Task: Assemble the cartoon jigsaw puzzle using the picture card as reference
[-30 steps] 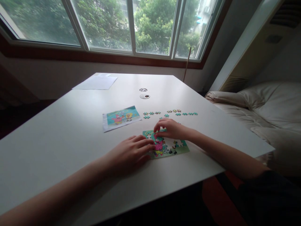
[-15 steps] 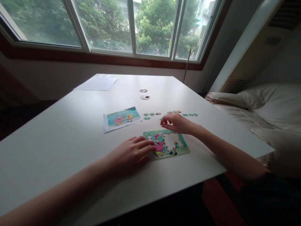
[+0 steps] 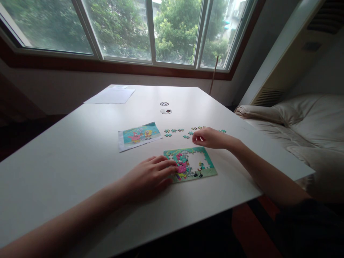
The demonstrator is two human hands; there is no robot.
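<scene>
A partly filled jigsaw puzzle (image 3: 181,168) with a pink cartoon figure and a green-blue border lies near the table's front edge. A white gap shows in its middle and right part. My left hand (image 3: 154,173) lies flat over the puzzle's left edge, fingers stretched out and touching it. Just beyond the puzzle's top edge hovers my right hand (image 3: 208,138), its fingers curled in a pinch beside the loose pieces. Whatever those fingertips hold, if anything, is hidden. Several loose jigsaw pieces (image 3: 173,130) are spread behind the puzzle, some covered by my right hand.
Left of the pieces lies a printed reference picture (image 3: 139,135) on paper. Two round table fittings (image 3: 166,111) sit farther back on the white table (image 3: 80,143). White paper sheets (image 3: 111,96) rest at the far left corner. A cream sofa (image 3: 309,125) stands at the right.
My right hand has shifted to the right, uncovering a few loose pieces and covering others. My left hand stays on the puzzle.
</scene>
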